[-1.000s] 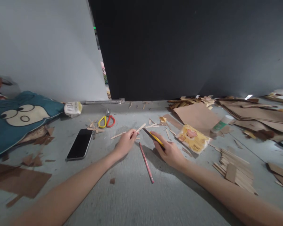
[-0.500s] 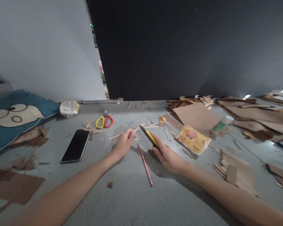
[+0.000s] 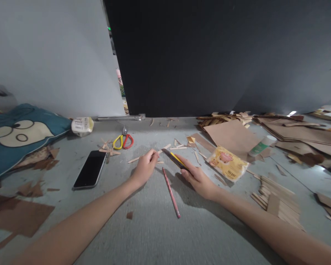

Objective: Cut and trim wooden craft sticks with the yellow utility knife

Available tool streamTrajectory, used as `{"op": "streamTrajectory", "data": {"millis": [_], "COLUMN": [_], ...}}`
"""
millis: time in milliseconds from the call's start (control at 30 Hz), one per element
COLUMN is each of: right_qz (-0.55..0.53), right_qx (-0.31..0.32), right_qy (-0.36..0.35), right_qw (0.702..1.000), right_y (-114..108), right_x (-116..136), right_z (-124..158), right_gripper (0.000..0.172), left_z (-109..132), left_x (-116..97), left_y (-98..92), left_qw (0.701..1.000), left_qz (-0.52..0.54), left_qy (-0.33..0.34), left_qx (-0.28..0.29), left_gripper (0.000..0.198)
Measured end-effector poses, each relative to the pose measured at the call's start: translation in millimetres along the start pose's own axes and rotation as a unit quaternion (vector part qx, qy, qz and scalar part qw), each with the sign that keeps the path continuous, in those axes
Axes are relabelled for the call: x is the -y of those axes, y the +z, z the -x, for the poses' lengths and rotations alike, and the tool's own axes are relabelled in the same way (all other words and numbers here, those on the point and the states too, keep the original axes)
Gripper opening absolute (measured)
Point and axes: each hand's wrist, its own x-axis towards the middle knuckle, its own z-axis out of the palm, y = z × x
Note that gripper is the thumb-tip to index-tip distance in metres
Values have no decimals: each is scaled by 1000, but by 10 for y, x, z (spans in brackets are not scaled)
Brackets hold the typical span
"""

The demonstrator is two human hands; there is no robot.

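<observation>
My left hand (image 3: 146, 167) is closed in a pinch on a thin wooden stick (image 3: 165, 147), whose end pokes out past the fingertips to the upper right. In my right hand (image 3: 200, 180) is a yellow and black utility knife (image 3: 177, 159), its blade tip by the stick, though I cannot tell if they touch. Between my forearms a pink pencil (image 3: 171, 193) lies on the grey table (image 3: 154, 239). Cut wooden pieces (image 3: 179, 147) are scattered just beyond my hands.
Left of my hands are a black phone (image 3: 90, 169), red and yellow pliers (image 3: 123, 141) and a blue cartoon cushion (image 3: 24, 132). To the right sit a yellow tissue pack (image 3: 227, 163), a glue stick (image 3: 262, 145), brown cardboard (image 3: 231, 134) and stacked wooden sticks (image 3: 278, 202).
The knife has tilted flatter, and its tip has shifted slightly left toward the stick. My left hand keeps its pinch; the whole view has moved a little.
</observation>
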Motion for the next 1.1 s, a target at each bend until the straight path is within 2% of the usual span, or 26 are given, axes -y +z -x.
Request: {"op": "streamTrajectory", "data": {"millis": [233, 433, 600, 933, 1100], "right_qz": [23, 37, 59, 11, 57], "right_qx": [-7, 1, -16, 18, -18], "right_qy": [-9, 3, -15, -19, -35], "right_qw": [1000, 999, 998, 1000, 998], "right_y": [23, 13, 17, -8, 2], "right_x": [-37, -7, -12, 39, 26], "right_z": [3, -1, -12, -16, -11], "right_gripper": [61, 62, 60, 60, 57], "left_z": [27, 21, 19, 24, 21], "left_x": [-81, -61, -55, -47, -64], "left_y": [-4, 3, 1, -4, 0], "left_qw": [1000, 1000, 1000, 1000, 1000], "left_qz": [17, 8, -2, -13, -20], "left_qy": [15, 19, 16, 19, 24], "left_qx": [17, 11, 7, 1, -2], "left_gripper": [36, 36, 37, 33, 32]}}
